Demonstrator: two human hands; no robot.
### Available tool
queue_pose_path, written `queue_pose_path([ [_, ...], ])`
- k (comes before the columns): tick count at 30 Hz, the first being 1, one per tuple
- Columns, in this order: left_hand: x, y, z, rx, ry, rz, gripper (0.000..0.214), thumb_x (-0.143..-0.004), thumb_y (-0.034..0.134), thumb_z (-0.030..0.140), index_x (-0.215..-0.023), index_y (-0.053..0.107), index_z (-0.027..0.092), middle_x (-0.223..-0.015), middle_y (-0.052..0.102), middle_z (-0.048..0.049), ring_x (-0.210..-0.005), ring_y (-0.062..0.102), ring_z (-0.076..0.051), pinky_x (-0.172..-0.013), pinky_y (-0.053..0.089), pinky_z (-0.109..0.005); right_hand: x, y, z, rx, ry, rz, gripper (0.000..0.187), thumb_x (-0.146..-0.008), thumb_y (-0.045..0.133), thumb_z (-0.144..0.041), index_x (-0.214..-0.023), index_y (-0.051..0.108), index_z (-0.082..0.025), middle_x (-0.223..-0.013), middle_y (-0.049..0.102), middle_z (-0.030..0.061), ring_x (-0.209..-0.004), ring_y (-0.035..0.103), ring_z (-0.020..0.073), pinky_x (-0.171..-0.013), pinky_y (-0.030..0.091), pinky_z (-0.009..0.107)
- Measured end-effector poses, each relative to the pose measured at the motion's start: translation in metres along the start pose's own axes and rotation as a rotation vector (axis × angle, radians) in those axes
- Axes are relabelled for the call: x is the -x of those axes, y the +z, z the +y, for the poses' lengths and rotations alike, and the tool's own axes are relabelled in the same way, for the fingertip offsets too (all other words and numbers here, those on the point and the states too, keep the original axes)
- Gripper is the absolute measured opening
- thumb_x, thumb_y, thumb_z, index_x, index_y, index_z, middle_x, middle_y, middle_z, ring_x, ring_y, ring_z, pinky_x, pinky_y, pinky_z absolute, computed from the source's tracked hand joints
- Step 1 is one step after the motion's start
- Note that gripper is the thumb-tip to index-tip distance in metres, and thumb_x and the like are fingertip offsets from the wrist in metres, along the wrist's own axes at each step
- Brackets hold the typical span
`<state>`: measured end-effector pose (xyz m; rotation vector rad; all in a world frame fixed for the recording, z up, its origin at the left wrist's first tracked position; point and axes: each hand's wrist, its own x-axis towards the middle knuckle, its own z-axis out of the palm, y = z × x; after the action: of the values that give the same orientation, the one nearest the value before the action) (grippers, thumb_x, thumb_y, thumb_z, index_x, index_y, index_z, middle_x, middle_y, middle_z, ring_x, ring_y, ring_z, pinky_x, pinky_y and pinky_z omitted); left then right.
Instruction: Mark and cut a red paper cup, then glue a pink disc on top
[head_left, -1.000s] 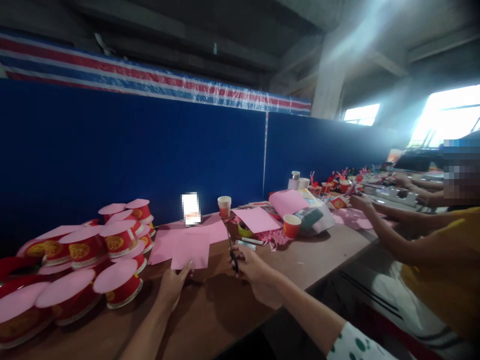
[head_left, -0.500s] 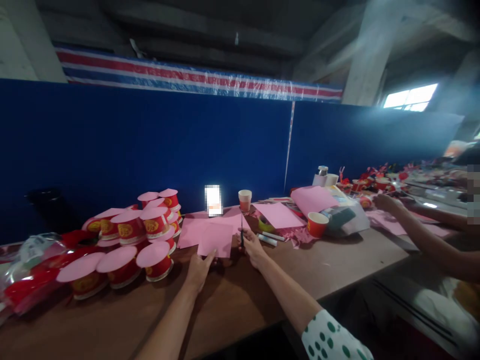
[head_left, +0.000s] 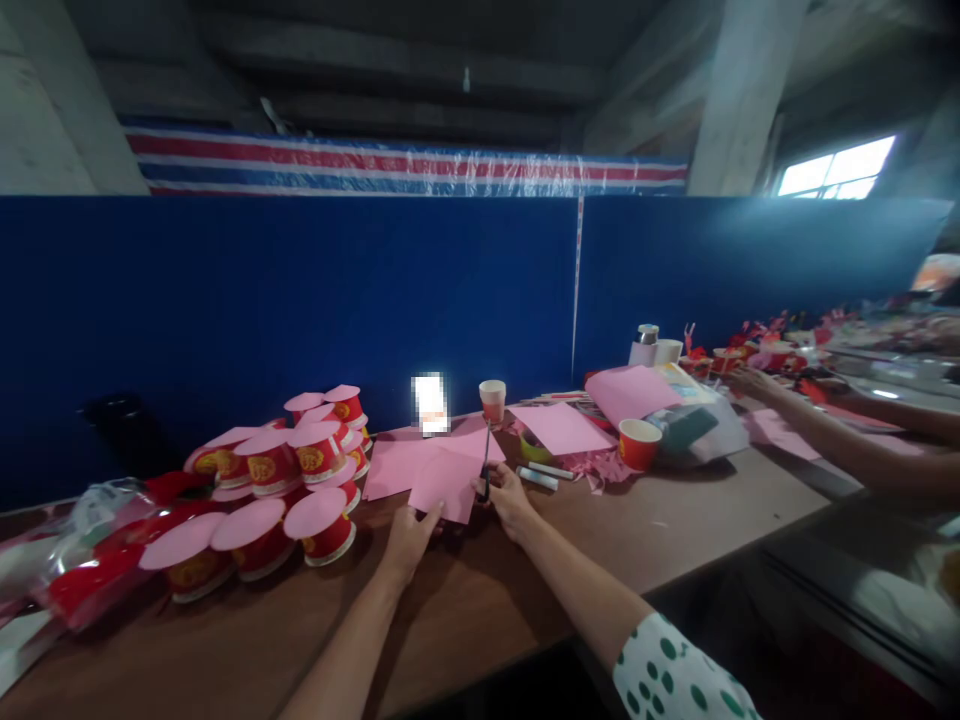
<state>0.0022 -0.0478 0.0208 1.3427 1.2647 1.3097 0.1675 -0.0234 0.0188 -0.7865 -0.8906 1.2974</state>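
Note:
Pinched at its near edge, a square of pink paper is in my left hand, held tilted above the table. My right hand is closed round the handles of dark scissors, whose blades point away from me beside the paper's right edge. Whether the blades touch the paper I cannot tell. Larger pink sheets lie flat just behind. A pale paper cup stands beyond the scissors.
Left are several red cups topped with pink paper discs and red plastic-wrapped items. Right are white markers, a red cup, pink scraps and a plastic bag. Another person's arm reaches in at far right. A blue partition stands behind.
The pink square has turned and tilted in my left hand, moving slightly right toward the scissors. The view has shifted a little. The other person's hand at right has moved farther back.

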Motion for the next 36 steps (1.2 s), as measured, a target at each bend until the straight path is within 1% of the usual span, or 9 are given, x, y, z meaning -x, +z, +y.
queue_pose_path([
  [4,-0.006,-0.001,0.009,-0.018,0.0,-0.033,0.028,-0.06,0.072,0.029,-0.078,0.067,0.009,-0.053,0.063,0.0002,-0.046,0.054,-0.013,-0.047,0.046,-0.023,-0.002,-0.001,0.002,-0.025,-0.001,0.021,0.048,-0.05,0.08,-0.029,-0.09,0.055,-0.017,-0.067,0.061,-0.0032,-0.049,0.053,0.0082,-0.038,0.037,0.016],
  [10,-0.026,0.003,0.022,-0.018,0.032,-0.06,0.02,-0.055,0.075,0.025,-0.064,0.067,0.01,-0.047,0.061,-0.0007,-0.047,0.056,-0.016,-0.048,0.044,-0.025,-0.005,-0.004,0.002,-0.04,-0.026,0.058,0.046,-0.054,0.077,-0.031,-0.091,0.055,-0.017,-0.065,0.059,-0.0044,-0.044,0.05,0.0062,-0.037,0.034,0.015],
  [12,-0.03,0.008,0.02,0.012,0.046,-0.057,0.021,-0.057,0.074,0.026,-0.068,0.067,0.01,-0.052,0.064,-0.0025,-0.055,0.06,-0.018,-0.056,0.047,-0.028,-0.005,-0.004,0.001,-0.04,-0.035,0.07,0.046,-0.054,0.077,-0.032,-0.092,0.055,-0.017,-0.067,0.059,-0.0041,-0.046,0.051,0.0067,-0.038,0.035,0.015],
  [14,-0.031,0.014,0.015,0.056,0.065,-0.05,0.025,-0.06,0.072,0.027,-0.078,0.067,0.01,-0.063,0.069,-0.005,-0.069,0.064,-0.02,-0.068,0.049,-0.031,-0.004,-0.002,-0.001,-0.034,-0.037,0.081,0.046,-0.054,0.077,-0.032,-0.091,0.055,-0.017,-0.068,0.059,-0.0037,-0.047,0.052,0.0072,-0.038,0.036,0.016],
  [17,-0.028,0.019,0.006,0.131,0.091,-0.045,0.032,-0.064,0.07,0.027,-0.091,0.066,0.012,-0.079,0.071,-0.0072,-0.089,0.063,-0.021,-0.085,0.046,-0.033,-0.002,0.0,-0.002,-0.014,-0.038,0.088,0.045,-0.052,0.078,-0.03,-0.089,0.055,-0.017,-0.066,0.058,-0.0039,-0.049,0.052,0.0076,-0.039,0.037,0.016],
  [19,-0.026,0.019,0.001,0.173,0.098,-0.043,0.037,-0.063,0.071,0.026,-0.097,0.064,0.013,-0.085,0.071,-0.008,-0.095,0.062,-0.021,-0.09,0.044,-0.034,-0.002,0.001,-0.002,0.005,-0.037,0.083,0.044,-0.052,0.078,-0.029,-0.087,0.055,-0.016,-0.066,0.059,-0.0037,-0.049,0.052,0.0079,-0.04,0.039,0.017],
  [23,-0.024,0.015,-0.004,0.222,0.088,-0.022,0.043,-0.06,0.073,0.023,-0.099,0.063,0.012,-0.09,0.071,-0.009,-0.096,0.062,-0.023,-0.09,0.044,-0.036,-0.002,0.001,-0.001,0.043,-0.023,0.059,0.044,-0.052,0.079,-0.03,-0.087,0.057,-0.016,-0.066,0.059,-0.003,-0.049,0.052,0.0079,-0.039,0.035,0.016],
  [30,-0.021,0.014,0.005,0.324,0.066,-0.001,0.042,-0.062,0.072,0.025,-0.101,0.063,0.013,-0.093,0.071,-0.0089,-0.099,0.061,-0.022,-0.095,0.041,-0.037,-0.002,0.001,0.0,0.079,0.0,0.02,0.046,-0.056,0.077,-0.036,-0.092,0.055,-0.017,-0.066,0.057,-0.0038,-0.05,0.051,0.0064,-0.039,0.033,0.014],
  [36,-0.022,0.013,0.006,0.387,0.064,0.017,0.046,-0.061,0.074,0.027,-0.103,0.062,0.013,-0.094,0.071,-0.0092,-0.097,0.062,-0.022,-0.096,0.041,-0.039,-0.007,0.003,-0.008,0.129,0.111,-0.124,0.039,-0.061,0.074,-0.04,-0.085,0.055,-0.016,-0.062,0.058,-0.0022,-0.047,0.052,0.0069,-0.037,0.031,0.014],
])
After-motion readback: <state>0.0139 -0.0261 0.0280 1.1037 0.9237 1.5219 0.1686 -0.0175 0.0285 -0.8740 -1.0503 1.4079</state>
